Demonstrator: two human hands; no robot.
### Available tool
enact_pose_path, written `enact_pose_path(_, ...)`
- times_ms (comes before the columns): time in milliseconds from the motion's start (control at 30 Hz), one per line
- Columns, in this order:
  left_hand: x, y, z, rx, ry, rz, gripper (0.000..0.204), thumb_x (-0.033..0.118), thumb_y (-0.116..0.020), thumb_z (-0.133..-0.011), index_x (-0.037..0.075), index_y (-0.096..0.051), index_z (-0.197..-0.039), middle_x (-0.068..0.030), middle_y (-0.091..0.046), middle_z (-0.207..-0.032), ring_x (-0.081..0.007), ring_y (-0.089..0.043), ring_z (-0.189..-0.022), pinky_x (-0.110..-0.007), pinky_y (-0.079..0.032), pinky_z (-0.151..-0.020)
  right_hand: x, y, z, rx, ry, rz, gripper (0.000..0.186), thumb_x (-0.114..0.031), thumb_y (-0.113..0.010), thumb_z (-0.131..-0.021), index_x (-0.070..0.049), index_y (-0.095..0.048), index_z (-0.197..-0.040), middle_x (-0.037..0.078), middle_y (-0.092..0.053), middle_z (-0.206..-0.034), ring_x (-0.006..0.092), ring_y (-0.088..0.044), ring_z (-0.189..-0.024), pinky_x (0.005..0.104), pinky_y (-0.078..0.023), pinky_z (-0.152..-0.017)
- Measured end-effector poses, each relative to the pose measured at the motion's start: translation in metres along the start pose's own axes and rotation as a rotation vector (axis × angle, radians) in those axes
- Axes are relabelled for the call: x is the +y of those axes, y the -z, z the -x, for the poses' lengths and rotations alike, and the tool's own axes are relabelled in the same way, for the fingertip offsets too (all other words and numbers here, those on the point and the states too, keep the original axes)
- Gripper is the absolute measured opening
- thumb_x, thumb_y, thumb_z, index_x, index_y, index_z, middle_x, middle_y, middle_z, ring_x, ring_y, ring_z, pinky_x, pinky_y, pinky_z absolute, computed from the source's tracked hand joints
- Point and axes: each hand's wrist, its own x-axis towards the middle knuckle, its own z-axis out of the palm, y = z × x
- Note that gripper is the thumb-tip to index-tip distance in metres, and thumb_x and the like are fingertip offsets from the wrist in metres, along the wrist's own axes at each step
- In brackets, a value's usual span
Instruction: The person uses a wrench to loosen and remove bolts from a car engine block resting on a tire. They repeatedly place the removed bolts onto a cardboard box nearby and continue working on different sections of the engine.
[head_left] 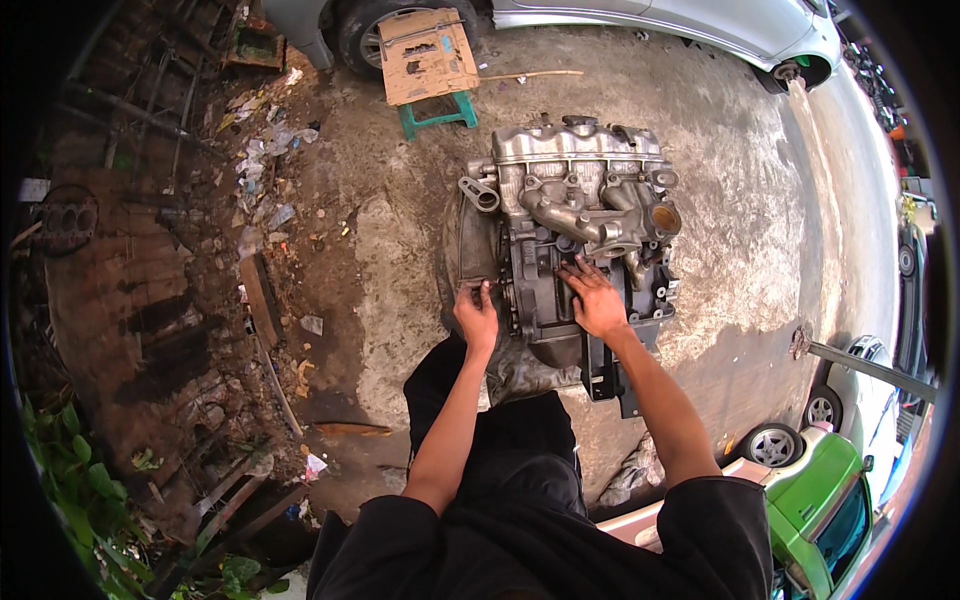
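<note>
In front of me stands a car engine point(540, 290), with a ribbed silver cover point(570, 145) at its far end and a cast metal manifold point(590, 220) on top. My right hand point(596, 302) rests on the dark engine block with its fingers stretched out, just below the manifold. At the block's left side, my left hand point(476, 315) is closed, thumb and fingers drawn together. Whatever it holds there, if anything, is too small to make out. A metal arm with a round end point(479, 195) sticks out at the engine's upper left.
A green stool point(455, 108) topped with cardboard point(428, 62) stands beyond the engine, near a silver car point(660, 22). Litter point(270, 160) and a wooden plank point(260, 300) lie on the left. At the lower right are a green vehicle point(815, 480) and a metal post point(870, 368).
</note>
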Motion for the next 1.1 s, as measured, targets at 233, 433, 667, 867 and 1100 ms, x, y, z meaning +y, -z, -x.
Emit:
enact_pose_path(233,0.008,-0.003,0.018,-0.062,-0.152,0.051,0.013,0.009,-0.059,-0.099,-0.004,-0.058,-0.1,-0.0189,-0.064,-0.091,-0.0289,-0.063,-0.079,-0.038,-0.049,-0.072,-0.002,0.001,0.0,-0.03,-0.016,0.007,0.059,-0.008,-0.056,-0.083,-0.013,-0.049,-0.141,0.007,-0.049,-0.146,0.0262,-0.034,-0.144,0.0405,-0.027,-0.122)
enact_pose_path(433,0.016,-0.001,0.035,-0.17,-0.262,-0.079,0.015,-0.004,-0.059,-0.091,-0.007,-0.056,-0.105,-0.0233,-0.061,-0.097,-0.0429,-0.062,-0.089,-0.043,-0.049,-0.076,0.0,0.0,0.0,-0.025,-0.017,0.004,0.059,-0.008,-0.057,-0.082,-0.013,-0.049,-0.141,0.007,-0.05,-0.146,0.0269,-0.035,-0.143,0.041,-0.028,-0.121)
enact_pose_path(667,-0.001,0.009,0.024,-0.342,-0.363,-0.218,0.028,-0.007,-0.061,-0.083,-0.002,-0.055,-0.11,-0.0241,-0.059,-0.108,-0.0456,-0.063,-0.089,-0.049,-0.052,-0.072,0.002,-0.001,-0.001,-0.022,-0.014,-0.028,0.063,-0.007,-0.059,-0.081,-0.014,-0.048,-0.142,0.007,-0.049,-0.146,0.0289,-0.035,-0.144,0.0423,-0.028,-0.121)
enact_pose_path(867,0.011,-0.012,-0.036,-0.257,-0.174,-0.268,0.016,0.0,-0.062,-0.089,-0.003,-0.061,-0.105,-0.0179,-0.067,-0.093,-0.0339,-0.067,-0.071,-0.043,-0.051,-0.06,0.002,-0.002,0.0,-0.037,-0.016,-0.017,0.063,-0.007,-0.059,-0.081,-0.014,-0.048,-0.143,0.007,-0.048,-0.147,0.0286,-0.034,-0.144,0.0427,-0.028,-0.121)
enact_pose_path(1100,-0.042,-0.03,-0.101,-0.467,0.986,0.351,0.012,0.007,-0.055,-0.094,-0.004,-0.057,-0.098,-0.0136,-0.066,-0.08,-0.0267,-0.068,-0.068,-0.036,-0.056,-0.055,0.001,0.0,-0.002,-0.026,-0.008,-0.003,0.064,-0.006,-0.059,-0.08,-0.014,-0.048,-0.143,0.007,-0.048,-0.147,0.0289,-0.035,-0.143,0.0427,-0.029,-0.12)
